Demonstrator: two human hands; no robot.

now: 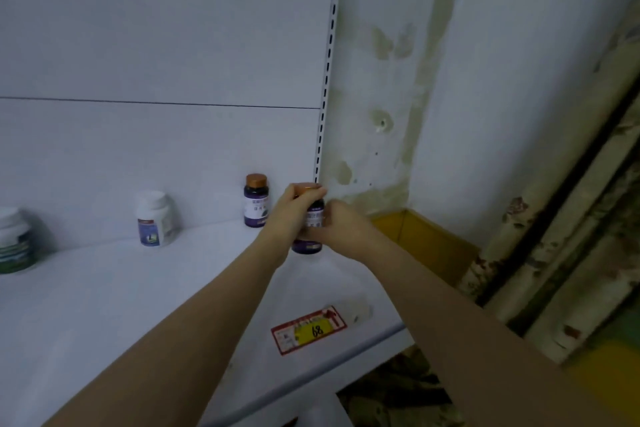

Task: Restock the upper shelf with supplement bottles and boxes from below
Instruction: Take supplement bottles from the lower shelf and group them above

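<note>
Both hands are on one purple supplement bottle (307, 247) at the far right end of the upper shelf (138, 305). The left hand (294, 208) is curled over the copper cap and down the left side, and the right hand (341, 224) wraps the label from the right, so it's a full two-handed clamp with nothing spread. My guess is the double hold is for setting it down straight and turning the label to the front. Its base looks to be on the shelf or just off it, can't tell which

It sits just near-right of a matching purple bottle (256, 201) that stands upright by the back panel (156, 45). They're close but apart, so it looks like a row in the making

Other stuff: a white bottle (156, 218) further left and a white and green bottle (14, 241) at the left edge, both well apart. A red and yellow price tag (308, 329) lies flat near the front edge. A cardboard box (429, 243) sits just past the shelf's right end, and the slotted upright (327, 80) is right behind the hands, so there's little room rightward. Nothing blocks the spot itself though
</note>
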